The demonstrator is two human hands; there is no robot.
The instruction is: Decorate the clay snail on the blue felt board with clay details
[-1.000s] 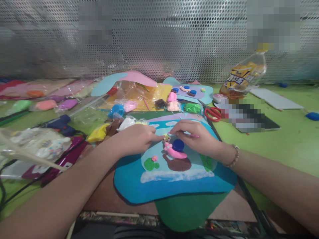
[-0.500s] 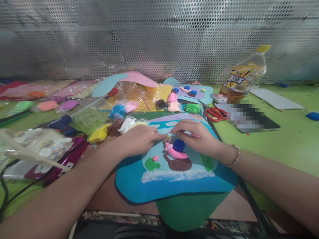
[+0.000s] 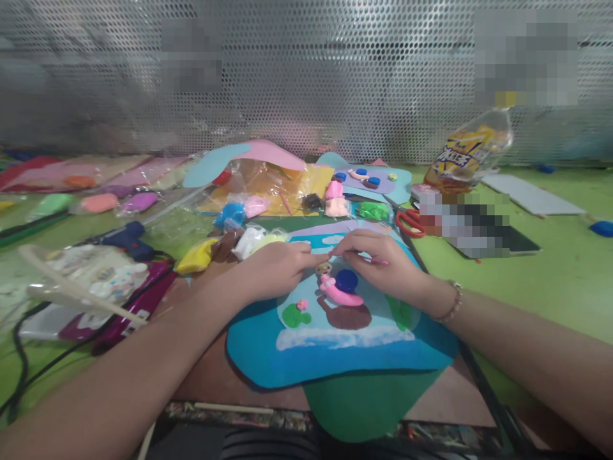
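A blue foam craft sheet lies in front of me with a pink clay snail, a dark blue clay ball and a brown mound stuck on it. My left hand and my right hand meet just above the snail, fingertips pinched around a small pale clay piece. A thin pink stick runs under the fingers of my right hand. A green clay leaf with a pink flower sits at the lower left of the picture.
Bags of coloured clay lie behind the sheet, red scissors to the right, a tilted plastic bottle beyond them. A blue glue gun and a clear packet are at the left. A perforated metal wall closes the back.
Both hands stay pinched at the small clay piece above the snail. The view has shifted slightly; the hands' grip looks the same.
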